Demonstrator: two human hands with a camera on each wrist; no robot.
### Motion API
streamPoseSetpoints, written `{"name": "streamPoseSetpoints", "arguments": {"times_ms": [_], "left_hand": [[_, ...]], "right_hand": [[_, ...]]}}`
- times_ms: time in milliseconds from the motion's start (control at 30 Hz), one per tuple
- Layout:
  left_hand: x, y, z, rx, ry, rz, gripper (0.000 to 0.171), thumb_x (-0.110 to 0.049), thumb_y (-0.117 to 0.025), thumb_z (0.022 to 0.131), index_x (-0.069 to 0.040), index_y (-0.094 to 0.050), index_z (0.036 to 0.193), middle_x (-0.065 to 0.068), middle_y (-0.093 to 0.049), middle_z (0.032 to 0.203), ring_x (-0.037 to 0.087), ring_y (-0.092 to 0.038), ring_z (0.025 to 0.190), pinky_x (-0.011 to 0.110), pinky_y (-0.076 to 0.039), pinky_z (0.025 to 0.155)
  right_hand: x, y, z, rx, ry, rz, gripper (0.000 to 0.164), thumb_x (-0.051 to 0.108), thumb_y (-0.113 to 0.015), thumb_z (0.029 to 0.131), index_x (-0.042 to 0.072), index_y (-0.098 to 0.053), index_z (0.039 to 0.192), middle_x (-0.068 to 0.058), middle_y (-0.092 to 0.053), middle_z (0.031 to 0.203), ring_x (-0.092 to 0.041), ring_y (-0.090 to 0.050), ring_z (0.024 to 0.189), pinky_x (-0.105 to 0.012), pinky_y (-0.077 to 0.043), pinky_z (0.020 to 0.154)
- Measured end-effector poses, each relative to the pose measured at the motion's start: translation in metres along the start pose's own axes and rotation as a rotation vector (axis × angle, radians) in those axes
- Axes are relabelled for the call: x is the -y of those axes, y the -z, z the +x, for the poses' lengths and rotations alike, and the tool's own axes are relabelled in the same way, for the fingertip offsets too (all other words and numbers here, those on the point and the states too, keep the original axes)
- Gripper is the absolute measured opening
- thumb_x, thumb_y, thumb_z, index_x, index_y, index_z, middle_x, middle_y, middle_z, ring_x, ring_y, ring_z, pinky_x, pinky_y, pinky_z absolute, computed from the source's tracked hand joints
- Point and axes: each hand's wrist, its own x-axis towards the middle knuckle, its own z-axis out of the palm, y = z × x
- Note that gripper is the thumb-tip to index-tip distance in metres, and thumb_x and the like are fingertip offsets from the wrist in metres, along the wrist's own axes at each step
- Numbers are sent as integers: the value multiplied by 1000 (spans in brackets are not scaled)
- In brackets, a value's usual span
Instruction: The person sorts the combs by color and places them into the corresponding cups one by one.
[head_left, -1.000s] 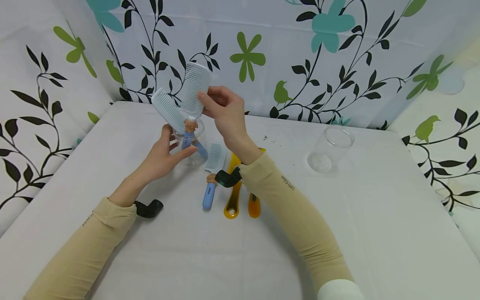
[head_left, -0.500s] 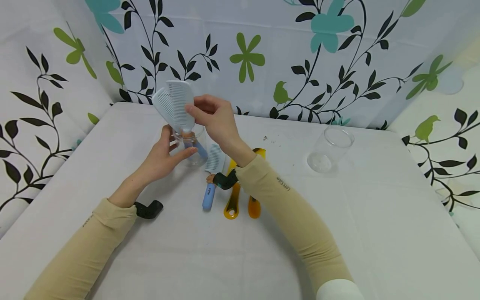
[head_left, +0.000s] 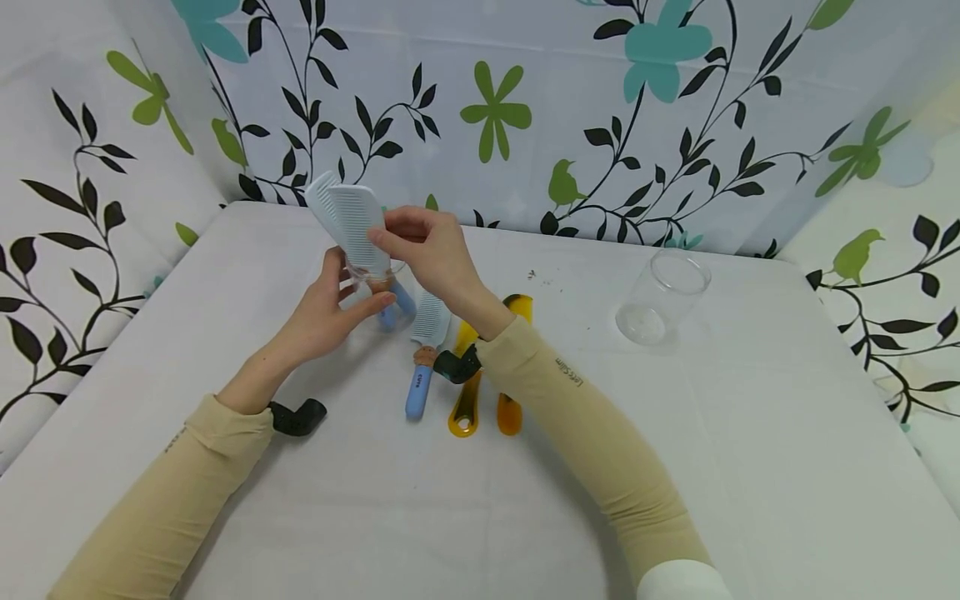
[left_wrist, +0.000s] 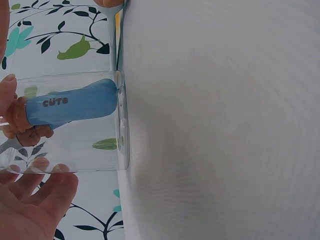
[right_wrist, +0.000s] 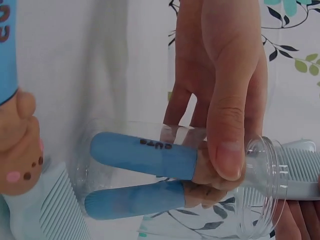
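Gripping a pale comb (head_left: 357,227) in our right hand (head_left: 429,250) and the jar (left_wrist: 75,147) in our left hand (head_left: 318,321), near the tabletop's (head_left: 750,433) far edge — we're apparently seating that comb handle-down, which calls for gentle release.

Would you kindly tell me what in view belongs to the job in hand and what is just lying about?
In the job:
Left hand, holding the clear jar
Right hand, pinching the front comb, handle inside the jar
Rear comb, handle also inside

Lying about, apparently:
Third comb, though matching, so possibly needed
Two amber items, partly hidden
Second clear jar
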Motion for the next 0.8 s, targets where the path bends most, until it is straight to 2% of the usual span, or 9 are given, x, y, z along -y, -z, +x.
{"name": "streamPoseSetpoints", "arguments": {"times_ms": [233, 800], "left_hand": [[-1, 0, -1, 8, -3, 7, 81, -23, -64, 99, -10, -7, 154, 18, -26, 157, 40, -28, 146, 61, -28, 119], [-3, -1, 1, 1, 3, 13, 78, -24, -65, 98, -8, -11, 152, 17, -30, 154, 39, -30, 144, 61, -29, 119]], "right_hand": [[1, 6, -4, 5, 7, -33, 26, 13, -72, 92, 2, -70, 116, -12, -73, 114, -17, -71, 102, -24, -57, 91], [3, 25, -18, -67, 25, 64, 26, 8, -71, 92, 1, -69, 117, -14, -72, 113, -19, -71, 103, -28, -58, 93]]}}
